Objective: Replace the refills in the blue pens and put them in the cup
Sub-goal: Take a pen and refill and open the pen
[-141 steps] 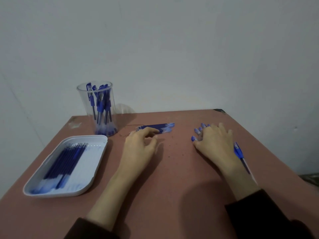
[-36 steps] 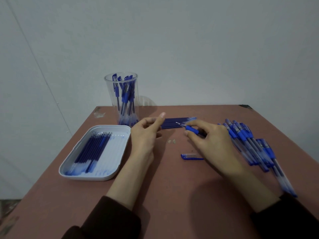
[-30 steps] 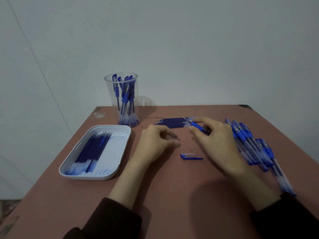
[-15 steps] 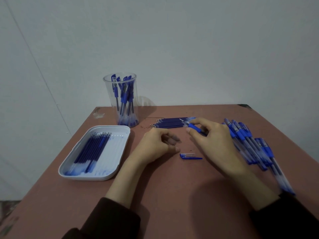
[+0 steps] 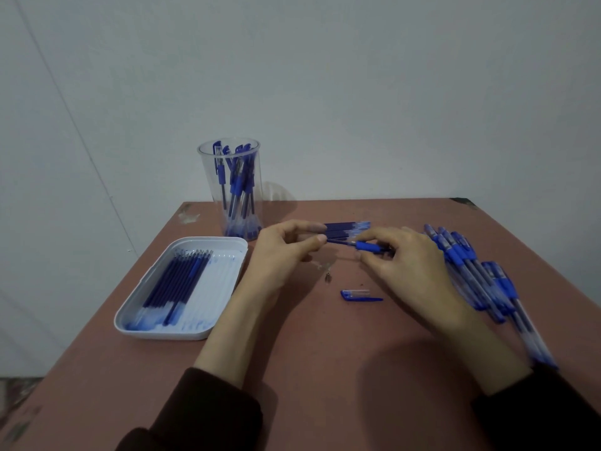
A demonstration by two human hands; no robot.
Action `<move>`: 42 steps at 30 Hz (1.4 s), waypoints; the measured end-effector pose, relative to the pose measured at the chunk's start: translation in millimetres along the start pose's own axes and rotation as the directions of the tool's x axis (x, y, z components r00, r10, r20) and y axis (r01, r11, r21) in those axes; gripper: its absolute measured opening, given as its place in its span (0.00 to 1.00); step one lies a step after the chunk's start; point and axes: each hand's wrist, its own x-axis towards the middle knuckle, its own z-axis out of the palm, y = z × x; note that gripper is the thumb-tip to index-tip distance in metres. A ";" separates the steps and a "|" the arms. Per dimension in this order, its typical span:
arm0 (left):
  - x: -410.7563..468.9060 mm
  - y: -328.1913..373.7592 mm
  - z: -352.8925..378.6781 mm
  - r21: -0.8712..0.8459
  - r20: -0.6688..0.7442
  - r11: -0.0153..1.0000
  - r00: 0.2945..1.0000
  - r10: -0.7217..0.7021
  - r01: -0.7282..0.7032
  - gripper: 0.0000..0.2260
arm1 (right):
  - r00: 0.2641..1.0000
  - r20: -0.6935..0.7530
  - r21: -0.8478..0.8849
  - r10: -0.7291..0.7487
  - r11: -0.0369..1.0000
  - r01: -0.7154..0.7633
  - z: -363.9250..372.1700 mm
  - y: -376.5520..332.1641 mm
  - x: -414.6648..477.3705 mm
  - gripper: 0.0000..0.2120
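My right hand (image 5: 406,265) grips a blue pen barrel (image 5: 369,247) by its rubber grip, pointed left. My left hand (image 5: 283,252) pinches the thin refill (image 5: 338,242) that sticks out of the barrel's front end. Behind the hands lies a small bundle of blue refills (image 5: 349,230). The pen's blue cap (image 5: 359,295) and a small metal tip (image 5: 327,275) lie on the table in front of my hands. A clear cup (image 5: 232,190) with several blue pens stands at the back left. A pile of blue pens (image 5: 481,275) lies to the right, partly hidden by my right arm.
A white tray (image 5: 227,255) holding several blue refills sits at the left of the reddish-brown table (image 5: 309,369). A pale wall rises directly behind the table. The table's left and far edges are close to the cup and tray.
My left hand rose from the table, where it set down the metal tip, and now pinches the refill at the front of the pen that my right hand holds.
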 end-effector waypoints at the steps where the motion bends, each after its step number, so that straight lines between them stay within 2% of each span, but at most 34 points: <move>1: 0.5 -0.4 -0.2 0.025 -0.019 0.999 1.000 0.023 -0.023 0.08 | 1.000 -0.007 -0.015 -0.003 1.000 0.003 -0.2 1.1 0.3 0.08; 3: 0.8 -1.9 1.3 0.191 -0.020 0.973 0.990 0.136 -0.130 0.09 | 0.999 -0.006 -0.049 -0.038 0.998 0.038 0.1 1.5 -0.3 0.07; 5: -3.1 -1.7 5.8 0.351 0.047 0.905 0.970 0.239 -0.240 0.09 | 0.997 0.013 -0.071 -0.078 0.994 0.079 2.1 0.3 -1.1 0.07; 8: -4.5 -3.7 9.2 0.572 0.147 0.726 0.919 0.367 -0.381 0.07 | 0.993 0.023 -0.094 -0.113 0.989 0.115 4.0 0.5 -0.8 0.06; 10: -2.6 -4.7 5.9 0.658 0.177 0.624 0.893 0.415 -0.421 0.06 | 0.993 0.022 -0.120 -0.117 0.986 0.119 2.6 2.5 0.5 0.06; 14: 3.5 -7.5 -6.4 0.744 0.172 0.522 0.874 0.454 -0.417 0.05 | 0.998 0.024 -0.156 -0.056 0.986 0.059 -2.1 13.4 5.0 0.07; 23: 11.2 -17.2 -14.1 0.840 0.028 0.493 0.926 0.376 -0.226 0.06 | 0.991 -0.005 -0.142 0.133 0.981 -0.133 -6.6 24.4 7.3 0.07; 29: 20.1 -19.2 3.6 0.906 0.068 0.379 0.949 0.309 -0.189 0.09 | 0.991 0.032 -0.114 0.134 0.985 -0.129 -1.0 19.8 7.1 0.06; 36: 33.4 -24.1 16.0 0.920 0.023 0.367 0.951 0.308 -0.141 0.11 | 0.991 0.068 -0.079 0.112 0.991 -0.107 5.6 14.8 6.2 0.06; 42: 42.6 -28.7 21.9 0.925 0.031 0.346 0.941 0.338 -0.155 0.10 | 0.990 0.098 -0.082 0.100 0.992 -0.092 6.5 11.4 3.7 0.06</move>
